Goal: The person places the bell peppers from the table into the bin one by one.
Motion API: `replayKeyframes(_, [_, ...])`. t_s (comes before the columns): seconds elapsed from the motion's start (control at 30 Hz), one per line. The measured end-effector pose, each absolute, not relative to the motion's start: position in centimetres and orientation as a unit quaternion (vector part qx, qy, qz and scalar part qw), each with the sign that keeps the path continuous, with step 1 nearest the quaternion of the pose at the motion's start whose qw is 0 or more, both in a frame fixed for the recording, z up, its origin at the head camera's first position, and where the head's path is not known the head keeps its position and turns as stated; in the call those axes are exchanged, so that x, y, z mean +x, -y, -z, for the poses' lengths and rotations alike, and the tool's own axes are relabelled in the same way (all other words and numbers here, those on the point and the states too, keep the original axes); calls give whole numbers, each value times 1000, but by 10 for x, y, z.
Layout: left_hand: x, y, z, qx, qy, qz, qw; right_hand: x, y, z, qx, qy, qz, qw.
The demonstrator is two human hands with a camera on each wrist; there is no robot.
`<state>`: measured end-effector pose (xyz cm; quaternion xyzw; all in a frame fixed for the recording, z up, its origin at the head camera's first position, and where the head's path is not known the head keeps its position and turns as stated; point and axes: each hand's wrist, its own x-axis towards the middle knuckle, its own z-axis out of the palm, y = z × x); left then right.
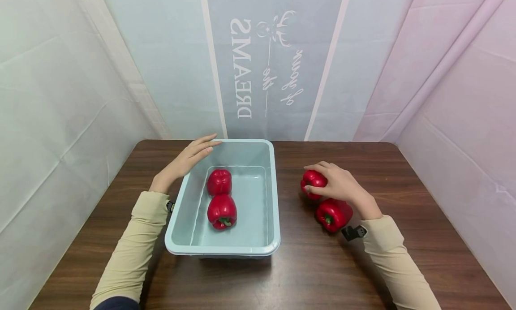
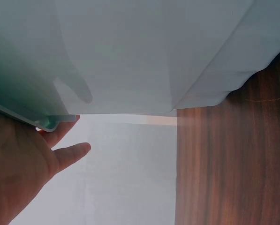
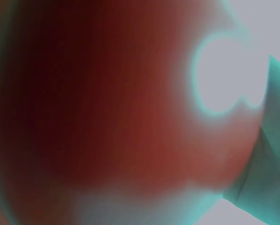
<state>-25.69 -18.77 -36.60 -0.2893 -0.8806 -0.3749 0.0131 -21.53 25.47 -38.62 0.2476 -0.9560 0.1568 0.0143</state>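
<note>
Two red bell peppers, one farther back (image 1: 219,182) and one nearer (image 1: 222,211) with its green stem toward me, lie in a light blue plastic tub (image 1: 276,202). My left hand (image 1: 194,154) rests at the tub's back left corner, its fingers extended across the rim. In the left wrist view the thumb stands apart from the tub's outer wall (image 2: 130,61). Right of the tub, my right hand (image 1: 336,181) grips a red bell pepper (image 1: 310,182) between thumb and fingers. Just below that hand lies another red bell pepper (image 1: 333,214). A blurred red surface fills most of the right wrist view.
Everything stands on a dark brown wooden table (image 1: 314,274). White fabric walls rise at both sides, and a printed curtain (image 1: 270,77) hangs behind the back edge. The tub takes up the left middle of the table.
</note>
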Motion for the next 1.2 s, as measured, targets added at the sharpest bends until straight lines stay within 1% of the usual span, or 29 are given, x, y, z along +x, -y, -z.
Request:
replayKeyframes(0.93, [-260, 187, 370, -295, 874, 386, 15, -213, -250, 379, 237, 956, -168, 31])
replayKeyframes(1.03, [-256, 185, 366, -292, 873, 389, 14, -211, -249, 377, 242, 954, -172, 35])
replayKeyframes(1.2, [-240, 177, 344, -292, 870, 398, 10, -210, -246, 372, 251, 951, -175, 43])
